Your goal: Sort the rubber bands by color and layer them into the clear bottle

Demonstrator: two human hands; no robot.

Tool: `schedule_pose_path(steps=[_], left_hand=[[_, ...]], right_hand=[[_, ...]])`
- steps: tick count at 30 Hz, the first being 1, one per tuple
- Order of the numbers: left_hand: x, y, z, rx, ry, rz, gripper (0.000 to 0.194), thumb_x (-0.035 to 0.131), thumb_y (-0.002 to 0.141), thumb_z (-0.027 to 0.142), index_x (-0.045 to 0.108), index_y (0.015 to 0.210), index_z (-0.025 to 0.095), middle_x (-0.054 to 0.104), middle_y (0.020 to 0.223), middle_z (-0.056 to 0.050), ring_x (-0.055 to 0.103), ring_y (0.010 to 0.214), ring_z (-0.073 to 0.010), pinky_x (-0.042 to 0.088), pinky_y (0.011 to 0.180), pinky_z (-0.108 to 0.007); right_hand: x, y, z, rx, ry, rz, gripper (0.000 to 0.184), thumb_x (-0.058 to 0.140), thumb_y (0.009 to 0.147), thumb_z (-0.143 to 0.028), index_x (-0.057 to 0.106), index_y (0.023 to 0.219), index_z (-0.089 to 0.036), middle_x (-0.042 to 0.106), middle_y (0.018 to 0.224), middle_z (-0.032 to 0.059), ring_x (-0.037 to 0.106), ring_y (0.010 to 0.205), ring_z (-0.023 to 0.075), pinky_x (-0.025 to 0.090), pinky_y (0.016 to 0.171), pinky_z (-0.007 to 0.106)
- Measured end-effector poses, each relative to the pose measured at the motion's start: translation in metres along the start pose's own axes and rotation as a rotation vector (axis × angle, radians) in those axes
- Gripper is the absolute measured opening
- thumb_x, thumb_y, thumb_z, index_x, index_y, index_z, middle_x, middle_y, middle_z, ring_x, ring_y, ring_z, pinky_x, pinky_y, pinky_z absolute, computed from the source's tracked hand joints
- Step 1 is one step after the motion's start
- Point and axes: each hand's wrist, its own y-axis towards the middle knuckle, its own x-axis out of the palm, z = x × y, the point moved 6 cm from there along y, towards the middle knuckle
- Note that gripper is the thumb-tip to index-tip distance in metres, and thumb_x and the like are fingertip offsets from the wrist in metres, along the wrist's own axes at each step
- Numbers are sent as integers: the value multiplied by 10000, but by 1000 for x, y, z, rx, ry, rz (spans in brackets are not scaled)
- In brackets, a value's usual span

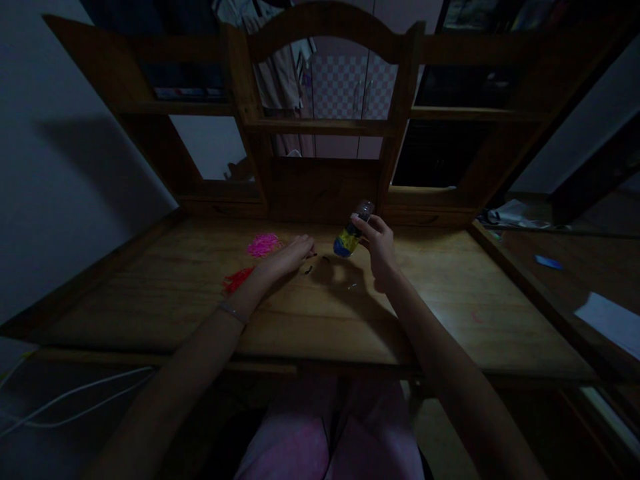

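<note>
My right hand is closed around a clear plastic bottle, raised above the wooden desk and tilted with its blue end down to the left. Layers of blue, yellow and black show inside it. Palm down, my left hand rests on the desk with its fingers together and curled; the fingertips are partly hidden. Small black bits lie just beside them. A bright pink heap of thin strands sits beyond my left wrist, and a red heap is partly covered by that forearm.
The wooden desk has a shelf frame along its back. A tiny shiny piece lies below the bottle. On a lower surface at right are white paper and a blue item. White cables hang at lower left.
</note>
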Motion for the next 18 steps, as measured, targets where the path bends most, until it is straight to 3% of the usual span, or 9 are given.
schedule_pose_path(steps=[4,11,18], left_hand=[[1,4,6,26,81,-21,76,432,901,153,502,929,169,513,1017,-83,475,926,-215,382,830,-336],[0,9,41,164,-37,-53,130,397,936,194,520,973,178,494,1049,-79,461,969,-208,391,881,-335],[5,7,41,146,-33,-69,220,412,874,106,521,1054,173,543,1049,-87,478,976,-228,387,899,-367]], right_hand=[[0,1,1,8,18,5,444,747,631,-517,654,938,-209,658,995,42,599,922,196,475,736,302],[-1,2,3,32,1,5,436,745,637,-512,649,931,-206,656,988,45,600,906,196,476,731,306],[3,0,-1,-22,-12,-35,427,733,655,-523,646,937,-214,651,998,42,595,929,198,485,756,318]])
